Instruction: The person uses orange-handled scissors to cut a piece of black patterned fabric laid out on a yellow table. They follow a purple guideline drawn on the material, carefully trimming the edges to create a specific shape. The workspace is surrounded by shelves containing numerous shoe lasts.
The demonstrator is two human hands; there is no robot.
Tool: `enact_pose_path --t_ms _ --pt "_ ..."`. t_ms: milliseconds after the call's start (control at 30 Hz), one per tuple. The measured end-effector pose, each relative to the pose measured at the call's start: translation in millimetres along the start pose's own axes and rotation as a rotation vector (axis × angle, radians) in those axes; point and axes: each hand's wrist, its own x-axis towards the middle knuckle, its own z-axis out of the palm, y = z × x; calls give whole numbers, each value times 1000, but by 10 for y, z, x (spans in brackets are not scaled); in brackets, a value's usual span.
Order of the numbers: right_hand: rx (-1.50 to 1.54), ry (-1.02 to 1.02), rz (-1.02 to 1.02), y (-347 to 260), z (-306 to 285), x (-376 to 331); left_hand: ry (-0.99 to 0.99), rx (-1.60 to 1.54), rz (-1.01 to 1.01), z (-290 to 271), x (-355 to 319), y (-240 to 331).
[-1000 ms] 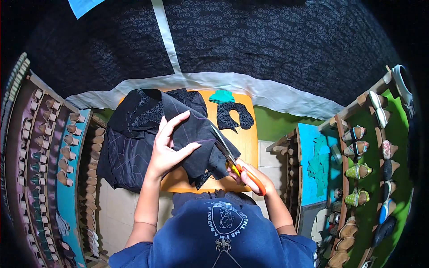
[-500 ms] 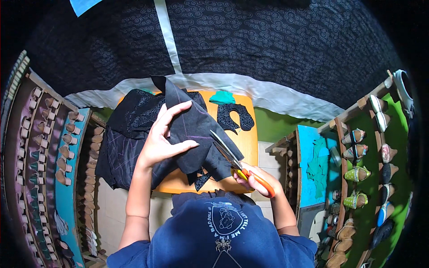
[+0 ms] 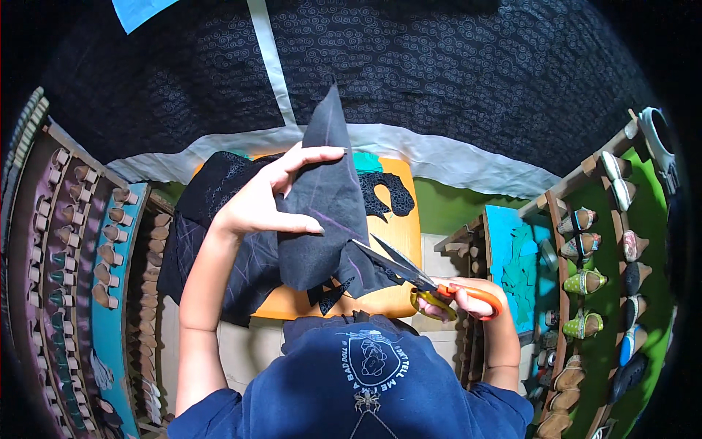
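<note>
My left hand [image 3: 272,196] holds up a piece of black fabric [image 3: 326,212], thumb in front and fingers spread over its top edge, so one pointed corner stands above the table. My right hand [image 3: 462,301] grips orange-handled scissors [image 3: 420,280], whose open blades bite into the fabric's lower right edge. More black patterned fabric [image 3: 201,219] lies draped over the left side of the orange table [image 3: 401,241]. A cut black shape [image 3: 387,194] lies flat on the table behind the raised piece.
Racks of shoe lasts [image 3: 80,249] stand at the left. Shelves with finished shoes [image 3: 592,271] stand at the right, next to a teal board [image 3: 515,256]. A dark patterned curtain [image 3: 439,73] hangs behind the table. Small black offcuts [image 3: 329,294] lie at the table's near edge.
My left hand has lifted the black fabric piece off the table and turned it upright. The scissors have moved right and lower along its edge.
</note>
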Motion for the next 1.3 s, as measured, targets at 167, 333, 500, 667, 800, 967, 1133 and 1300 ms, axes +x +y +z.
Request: enact_pose_path --t_ms 167,333,500,667,800,967,1133,1300 --pt "51 -178 -36 -32 -10 135 -4 -185 -35 61 63 -3" --pt "16 -23 -86 -20 105 246 -15 -252 -28 54 56 -30" --pt "55 -69 -97 -38 148 345 -18 -246 -12 20 51 -11" --pt "144 -55 -185 71 229 537 5 -274 30 36 68 1" --pt "179 -179 -325 244 215 782 36 -280 13 58 120 78" --pt "292 -92 -333 294 326 920 33 -179 52 -5 145 151" --pt "77 -86 -328 154 374 1002 67 -120 67 -70 120 191" --pt "-26 108 -412 172 331 970 184 345 97 -53 97 203"
